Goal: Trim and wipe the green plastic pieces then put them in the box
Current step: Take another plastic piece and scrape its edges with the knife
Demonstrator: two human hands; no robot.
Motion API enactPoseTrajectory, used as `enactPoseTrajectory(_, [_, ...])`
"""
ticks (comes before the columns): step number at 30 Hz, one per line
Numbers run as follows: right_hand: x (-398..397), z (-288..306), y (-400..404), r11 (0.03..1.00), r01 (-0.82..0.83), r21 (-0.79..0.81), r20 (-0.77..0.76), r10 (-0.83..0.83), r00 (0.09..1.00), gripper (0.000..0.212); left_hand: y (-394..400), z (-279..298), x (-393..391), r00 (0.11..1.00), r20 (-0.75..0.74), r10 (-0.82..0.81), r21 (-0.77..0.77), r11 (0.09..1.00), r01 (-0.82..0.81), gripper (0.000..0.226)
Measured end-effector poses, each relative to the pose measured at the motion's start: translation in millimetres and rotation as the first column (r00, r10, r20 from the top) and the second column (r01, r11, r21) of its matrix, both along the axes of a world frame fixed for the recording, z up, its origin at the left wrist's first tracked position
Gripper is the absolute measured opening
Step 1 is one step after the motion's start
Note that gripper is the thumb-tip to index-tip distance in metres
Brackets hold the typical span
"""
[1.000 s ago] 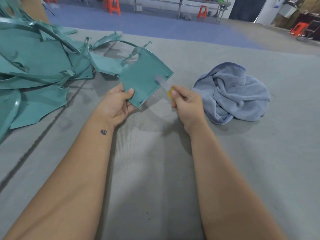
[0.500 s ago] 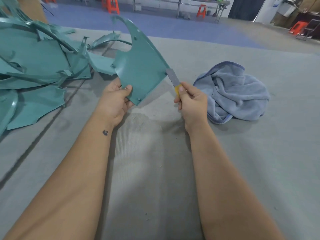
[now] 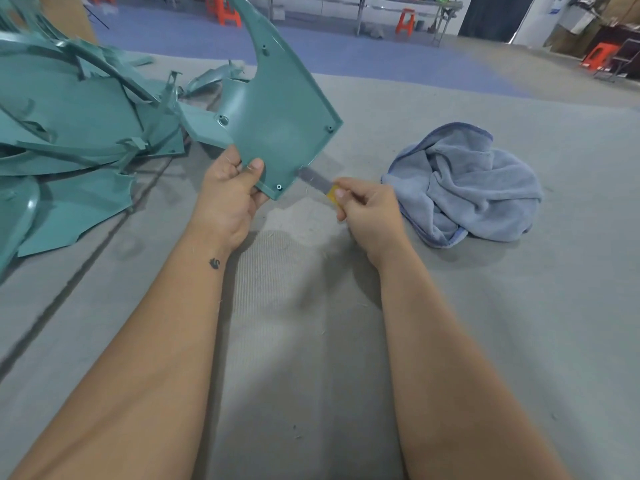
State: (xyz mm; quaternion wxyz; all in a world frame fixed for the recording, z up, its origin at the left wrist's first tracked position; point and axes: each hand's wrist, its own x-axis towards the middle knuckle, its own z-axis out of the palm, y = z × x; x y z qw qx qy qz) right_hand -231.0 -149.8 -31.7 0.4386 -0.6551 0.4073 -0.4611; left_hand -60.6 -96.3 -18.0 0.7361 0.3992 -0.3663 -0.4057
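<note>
One flat green plastic panel with a curved horn (image 3: 277,109) is held upright in the left hand (image 3: 228,199), grip clamped on its lower corner, left of the crumpled blue-grey cloth (image 3: 464,185). Right hand (image 3: 370,209) pinches a yellow-handled blade (image 3: 317,181) against the panel's lower edge. Trimming step, I judge; next comes a steady draw along the edge, then wiping.

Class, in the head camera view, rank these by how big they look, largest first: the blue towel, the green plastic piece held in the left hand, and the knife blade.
1. Green plastic piece, though it is raised nearer the camera, so its lead over the towel is unsure.
2. Blue towel.
3. Knife blade, clearly smallest.
</note>
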Motion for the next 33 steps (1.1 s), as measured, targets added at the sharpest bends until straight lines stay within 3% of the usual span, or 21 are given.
enactPoseTrajectory(2, [1, 1, 1, 1.0, -0.025, 0.001, -0.004, 0.025, 1.0, 0.02, 0, -1, 1, 1.0, 0.017, 0.001, -0.002, 1.0, -0.001, 0.033])
enactPoseTrajectory(5, [-2, 6, 0, 0.996, 0.081, 0.023, 0.223, -0.084, 0.971, 0.024, -1, -1, -1, 0.997, 0.073, -0.001, 0.027, 1.0, -0.001, 0.033])
enactPoseTrajectory(8, [-5, 6, -2, 0.984, 0.177, 0.017, 0.273, -0.175, 0.946, 0.029, -1, -1, -4, 0.995, 0.098, -0.009, 0.046, 0.999, 0.004, 0.033])
enactPoseTrajectory(13, [-1, 3, 1, 0.99, 0.129, -0.054, 0.191, -0.117, 0.975, 0.033, 0, 2, -4, 0.999, 0.021, -0.024, 0.045, 0.999, 0.023, 0.035])
enactPoseTrajectory(19, [-3, 1, 0, 0.995, 0.097, -0.037, 0.172, -0.089, 0.981, 0.021, 1, 2, -3, 0.996, -0.08, -0.031, 0.051, 0.998, 0.035, 0.03])
enactPoseTrajectory(25, [3, 0, 0, 0.984, -0.108, -0.142, -0.187, 0.08, 0.979, 0.02, 1, 3, -4, 0.99, -0.138, -0.039, 0.008, 0.999, 0.041, 0.029])
enactPoseTrajectory(27, [5, -2, 2, 0.98, -0.159, -0.12, -0.245, 0.126, 0.961, 0.019, 1, 3, -4, 0.987, -0.161, -0.019, 0.011, 1.0, 0.021, 0.029])
enactPoseTrajectory(29, [6, -1, 3, 0.986, -0.153, -0.063, -0.147, 0.143, 0.979, 0.018, 1, 4, -3, 0.986, -0.169, -0.004, 0.021, 1.0, 0.008, 0.029])
enactPoseTrajectory(33, [-3, 5, -3, 0.999, 0.002, 0.051, 0.29, -0.016, 0.957, 0.016, 3, 5, -3, 0.991, -0.128, -0.032, 0.074, 0.996, 0.042, 0.03])
